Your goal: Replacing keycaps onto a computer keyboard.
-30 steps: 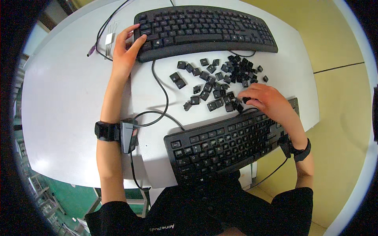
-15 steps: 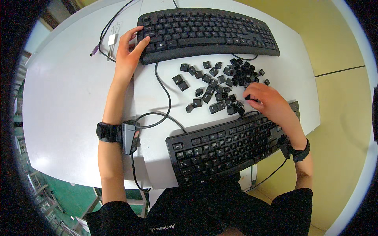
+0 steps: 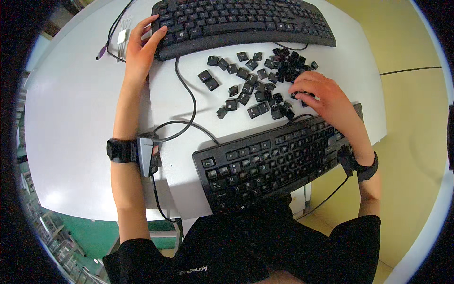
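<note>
A far black keyboard [image 3: 236, 35] with its keys on lies across the table's back. My left hand [image 3: 139, 54] rests at its left end, thumb and index finger spread apart and touching it. In front of it, loose black keycaps [image 3: 248, 87] lie scattered, heaped thickest toward the right. My right hand [image 3: 321, 94] is over the right side of these keycaps, its fingers bent together at a small black keycap [image 3: 294, 95], which they partly hide. A near black keyboard [image 3: 265, 165] lies tilted at the table's front edge, many of its key positions stripped of caps.
A black cable [image 3: 193, 99] loops over the white table [image 3: 85, 118] between the keyboards. Beyond my left hand lie a purple-tipped cable plug [image 3: 101, 52] and a white tag with thin wires [image 3: 123, 36]. Dark straps with devices [image 3: 149, 154] sit on both my forearms.
The whole view has shifted, so the table's things sit higher in it. My right hand has moved slightly away from the near keyboard, still at a keycap. My left hand stays at the far keyboard.
</note>
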A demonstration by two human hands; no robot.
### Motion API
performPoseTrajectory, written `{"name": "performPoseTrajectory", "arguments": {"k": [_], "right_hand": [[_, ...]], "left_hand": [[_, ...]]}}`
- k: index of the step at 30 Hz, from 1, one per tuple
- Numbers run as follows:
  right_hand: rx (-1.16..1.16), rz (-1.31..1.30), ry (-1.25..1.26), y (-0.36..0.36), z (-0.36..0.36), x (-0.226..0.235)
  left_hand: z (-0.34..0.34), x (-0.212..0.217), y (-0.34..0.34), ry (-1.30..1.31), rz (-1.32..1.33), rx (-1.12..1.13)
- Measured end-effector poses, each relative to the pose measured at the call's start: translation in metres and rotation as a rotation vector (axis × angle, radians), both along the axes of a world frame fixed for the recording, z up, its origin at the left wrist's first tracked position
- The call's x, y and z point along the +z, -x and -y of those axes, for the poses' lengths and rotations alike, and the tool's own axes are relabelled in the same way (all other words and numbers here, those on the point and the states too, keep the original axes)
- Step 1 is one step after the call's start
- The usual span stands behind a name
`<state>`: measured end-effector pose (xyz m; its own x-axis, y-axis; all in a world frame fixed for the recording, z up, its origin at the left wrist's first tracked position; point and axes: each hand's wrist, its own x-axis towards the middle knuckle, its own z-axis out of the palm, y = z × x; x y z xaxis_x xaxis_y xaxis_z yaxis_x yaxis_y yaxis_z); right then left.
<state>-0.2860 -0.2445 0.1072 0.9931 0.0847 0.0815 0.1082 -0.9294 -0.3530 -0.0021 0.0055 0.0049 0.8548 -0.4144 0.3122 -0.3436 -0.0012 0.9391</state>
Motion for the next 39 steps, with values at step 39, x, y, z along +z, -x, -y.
{"name": "performPoseTrajectory", "arguments": {"k": [39], "right_hand": [[-0.153, -0.209, -0.430, 0.016, -0.047, 0.025]], "left_hand": [[0.000, 0.008, 0.010, -0.012, 0.002, -0.021]]}}
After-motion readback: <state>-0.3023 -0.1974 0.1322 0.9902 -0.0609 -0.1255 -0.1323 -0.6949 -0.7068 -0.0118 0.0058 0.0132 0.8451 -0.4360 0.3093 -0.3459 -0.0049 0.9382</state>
